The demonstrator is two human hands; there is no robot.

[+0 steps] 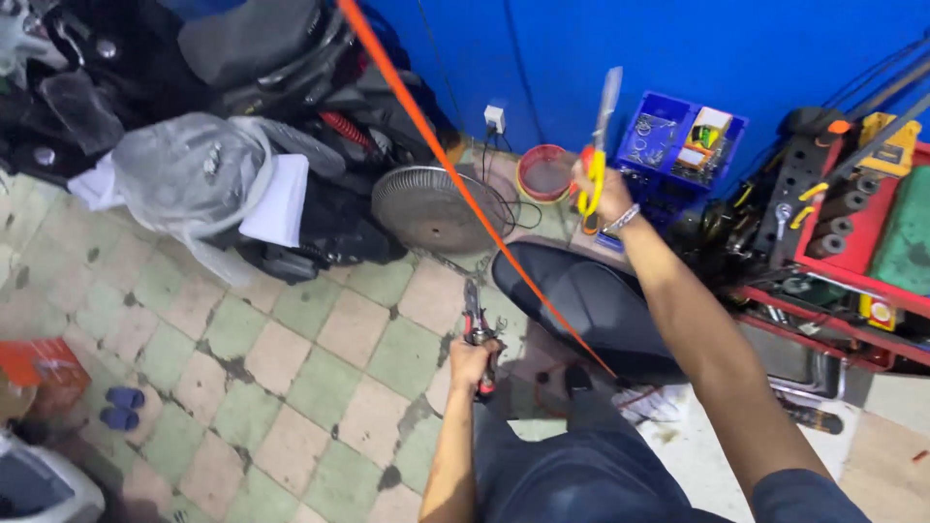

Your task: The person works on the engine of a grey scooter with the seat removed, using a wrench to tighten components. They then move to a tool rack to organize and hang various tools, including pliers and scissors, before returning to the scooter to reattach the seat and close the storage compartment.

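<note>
You are looking down from head height at a tiled floor point(291, 368) of pale green and cream squares, worn and stained. Your left hand point(472, 363) is low, near your knee, clenched around the red handles of a pair of pliers point(475, 329) whose dark nose points up and away from you. Your right hand point(603, 189) is stretched further out and higher, wrapped around the yellow and orange handle of a tool with a long pale blade point(605, 126) that stands almost upright against the blue wall point(678, 48). A metal bracelet point(621, 219) circles that wrist.

A thin orange cord point(455, 174) runs taut on a diagonal from the top of the view down to the right, passing between your two hands and crossing a black scooter seat point(581, 300) that lies just beyond your knees (where the cord ends is too small to tell).

To the right stands a red tool cart point(843, 261) crowded with sockets and drivers, and a blue bin point(678, 145) of small parts sits by the wall beyond your right hand. A round metal fan guard point(431, 208) lies on the floor near a red-rimmed bowl point(544, 174). At upper left, dark scooter bodywork point(242, 58) is piled with a grey plastic-wrapped bundle point(194, 169). An orange box point(39, 373) and a pair of blue slippers point(121, 407) sit at lower left.
</note>
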